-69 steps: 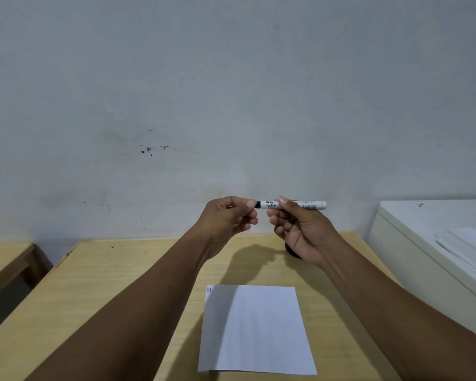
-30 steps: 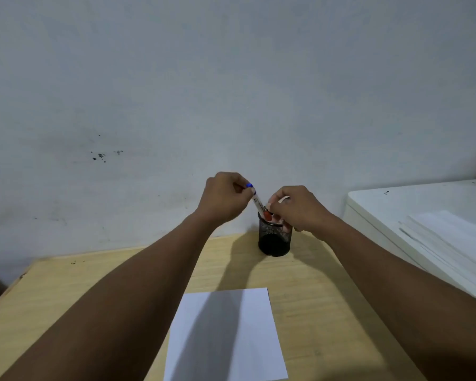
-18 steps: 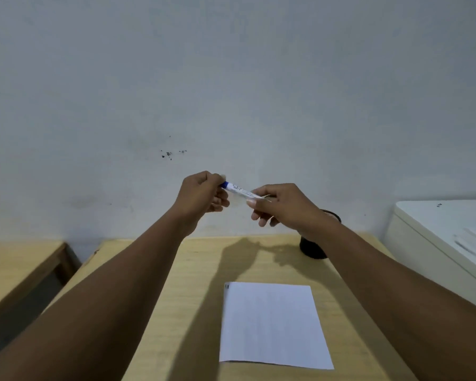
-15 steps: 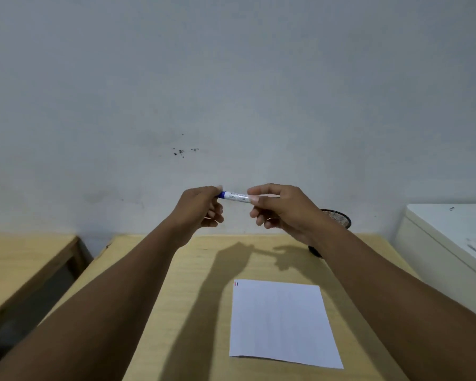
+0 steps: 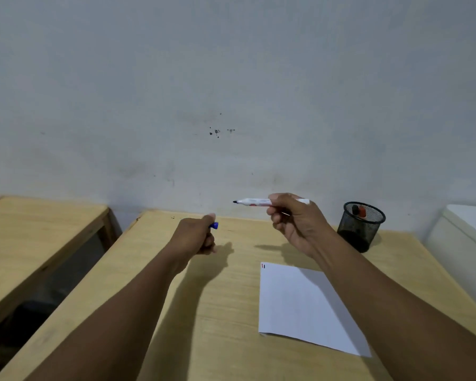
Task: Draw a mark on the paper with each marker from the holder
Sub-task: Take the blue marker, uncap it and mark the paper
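My right hand [image 5: 294, 221] holds a white marker [image 5: 254, 201] level above the table, its bare dark tip pointing left. My left hand [image 5: 194, 237] is closed on the marker's blue cap [image 5: 214, 225], a hand's width to the left of the tip and lower. A white sheet of paper [image 5: 300, 303] lies on the wooden table [image 5: 209, 312] below my right forearm, with two short marks, one red and one dark, at its top left corner [image 5: 263, 266]. A black mesh holder [image 5: 360, 226] stands at the back right with a red-capped and a dark-capped marker inside.
A second wooden table [image 5: 33, 237] stands to the left across a gap. A white cabinet [image 5: 467, 237] sits at the right edge. The grey wall rises right behind the table.
The hands have pulled apart: the blue cap has come off the marker and stays in my left hand, which dropped left. Before that, a black marker went back and the blue one came out of the holder.
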### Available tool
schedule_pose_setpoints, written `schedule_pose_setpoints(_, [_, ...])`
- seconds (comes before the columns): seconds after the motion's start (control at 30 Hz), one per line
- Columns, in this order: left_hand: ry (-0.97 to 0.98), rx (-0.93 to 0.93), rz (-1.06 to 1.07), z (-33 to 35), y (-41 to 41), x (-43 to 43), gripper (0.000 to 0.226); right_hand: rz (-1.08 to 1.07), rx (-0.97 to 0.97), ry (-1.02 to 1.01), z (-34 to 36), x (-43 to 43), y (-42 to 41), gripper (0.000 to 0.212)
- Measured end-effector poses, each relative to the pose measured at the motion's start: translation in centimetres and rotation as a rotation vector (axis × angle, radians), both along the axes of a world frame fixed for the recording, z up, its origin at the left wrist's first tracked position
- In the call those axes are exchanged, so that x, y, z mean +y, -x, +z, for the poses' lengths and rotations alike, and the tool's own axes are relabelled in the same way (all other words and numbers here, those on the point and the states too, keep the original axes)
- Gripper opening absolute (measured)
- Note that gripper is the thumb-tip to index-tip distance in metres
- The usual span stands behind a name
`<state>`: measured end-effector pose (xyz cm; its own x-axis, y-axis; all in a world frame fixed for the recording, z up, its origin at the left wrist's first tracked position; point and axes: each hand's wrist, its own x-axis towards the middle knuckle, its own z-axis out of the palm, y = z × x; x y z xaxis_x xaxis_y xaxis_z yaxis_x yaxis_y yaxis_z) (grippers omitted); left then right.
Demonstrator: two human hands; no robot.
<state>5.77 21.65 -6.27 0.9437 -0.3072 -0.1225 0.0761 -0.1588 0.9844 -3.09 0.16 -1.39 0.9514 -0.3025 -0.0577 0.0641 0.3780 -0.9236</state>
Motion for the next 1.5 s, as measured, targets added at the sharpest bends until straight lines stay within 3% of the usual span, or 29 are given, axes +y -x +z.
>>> schedule_pose_setpoints(0.07, [-0.332, -0.23, -0.137, -1.3, 0.1, 0.4, 0.044, -0.053, 0.003, -0.029, -0.4, -0.7, 0.0, 0.009])
schedule_pose_setpoints(0.13, [-0.545, -0.371, -0.229, -2.2, 0.4, 0.0, 0.044, -0.094, -0.005, -0.1, -1.2, -1.3, 0.0, 0.017])
schedule_pose_setpoints(0.3, [-0.796, -0.549, -0.388, -3.7, 1.9, -2.8, 0.034, -0.185, 0.037, -0.236, -3.4, -2.4, 0.6, 0.025])
schedule_pose_setpoints(0.4, [-0.844, -0.635, -0.398, -4.5, 2.7, -3.6, 0.03, -0.183, 0.124, -0.135, -4.2, -2.6, 1.6, 0.015])
schedule_pose_setpoints(0.5, [-0.86, -0.667, -0.377, -4.9, 3.0, -3.8, 0.036, -0.118, 0.166, -0.07, -5.3, -2.4, 2.7, 0.024])
schedule_pose_setpoints(0.67, [-0.895, -0.565, -0.379, -4.4, 2.9, -4.2, 0.063, -0.16, 0.184, 0.062, -7.3, -2.0, 2.9, 0.009])
schedule_pose_setpoints(0.77, [-0.96, -0.545, -0.413, -4.4, 2.9, -4.6, 0.063, -0.177, 0.241, 0.252, -8.2, -1.6, 3.1, 0.01])
schedule_pose_setpoints(0.83, [-0.96, -0.527, -0.433, -4.5, 2.6, -4.8, 0.064, -0.16, 0.252, 0.296, -8.7, -1.4, 3.2, 0.002])
schedule_pose_setpoints(1.07, [-0.975, -0.492, -0.479, -4.5, 1.7, -5.2, 0.067, -0.125, 0.262, 0.485, -10.1, -0.9, 3.1, 0.011])
schedule_pose_setpoints(1.5, [-0.963, -0.408, -0.475, -4.1, 1.9, -5.3, 0.069, -0.107, 0.269, 0.556, -10.0, -0.7, 3.0, 0.014])
